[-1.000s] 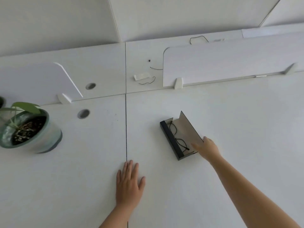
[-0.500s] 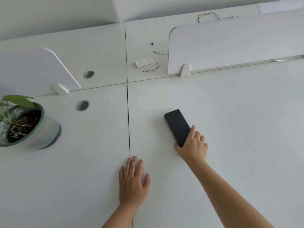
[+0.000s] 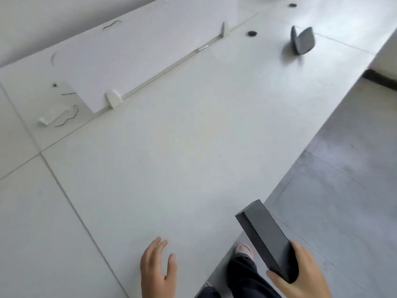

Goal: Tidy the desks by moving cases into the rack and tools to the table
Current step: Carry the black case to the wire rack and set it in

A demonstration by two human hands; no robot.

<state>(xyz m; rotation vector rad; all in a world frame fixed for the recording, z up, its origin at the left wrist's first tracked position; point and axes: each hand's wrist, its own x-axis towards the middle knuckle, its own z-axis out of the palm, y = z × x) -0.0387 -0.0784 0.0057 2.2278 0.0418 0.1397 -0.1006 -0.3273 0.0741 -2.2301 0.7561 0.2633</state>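
A closed black rectangular glasses case (image 3: pixel 265 237) is lifted off the white desk (image 3: pixel 182 147) and held past the desk's near right edge. My right hand (image 3: pixel 305 274) grips its near end from below. My left hand (image 3: pixel 158 268) is flat above the desk near the front edge, fingers apart, holding nothing. A second, grey case (image 3: pixel 302 40) stands open like a shell at the far right of the desk.
A low white divider panel (image 3: pixel 133 61) runs along the back of the desk. Thin dark wire scraps and a white clip (image 3: pixel 46 120) lie at the left. A round cable hole (image 3: pixel 251 33) is near the grey case. Grey floor (image 3: pixel 343 179) lies to the right.
The lid of the black case was shut, then my right hand picked it up and drew it off the desk. The view has swung right; the potted plant is out of sight.
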